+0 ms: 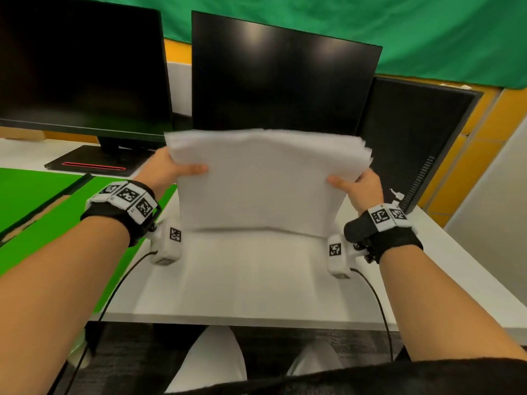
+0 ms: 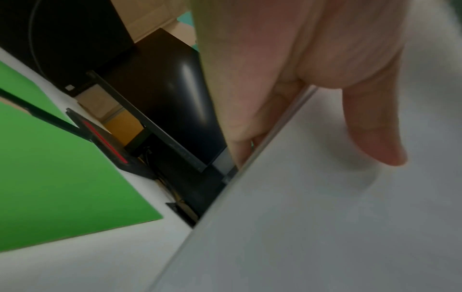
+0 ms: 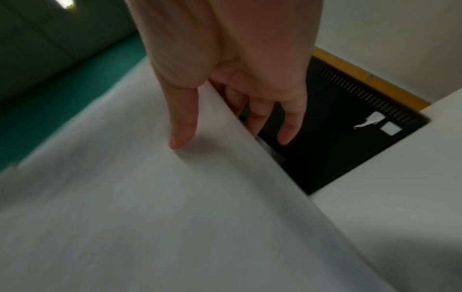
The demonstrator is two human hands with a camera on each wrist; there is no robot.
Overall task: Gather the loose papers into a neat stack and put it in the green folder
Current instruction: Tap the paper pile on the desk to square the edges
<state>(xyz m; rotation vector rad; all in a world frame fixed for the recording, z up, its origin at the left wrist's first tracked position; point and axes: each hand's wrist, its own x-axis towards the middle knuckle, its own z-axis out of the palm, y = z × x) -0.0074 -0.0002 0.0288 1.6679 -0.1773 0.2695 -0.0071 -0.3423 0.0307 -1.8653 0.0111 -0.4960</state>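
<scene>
A: Where does the stack of papers point(image 1: 265, 181) sit?

B: Upright in the middle of the surface point(image 1: 256, 280), its lower edge just at the surface, though contact cannot be told. The left hand point(image 1: 165, 169) holds its left side, the right hand point(image 1: 362, 186) its right side, each thumb in front and the fingers point(image 3: 287, 126) behind.

A: And behind it?

B: The middle monitor point(image 1: 282, 78). A second monitor point(image 1: 82, 67) stands to the left on its base point(image 1: 94, 162), and a third monitor point(image 1: 413, 138) to the right, turned edgeways.

A: The folder?

B: The folder point(image 1: 34, 201) lies open on the surface left of the papers, in front of the left monitor's base, apart from the stack.
</scene>
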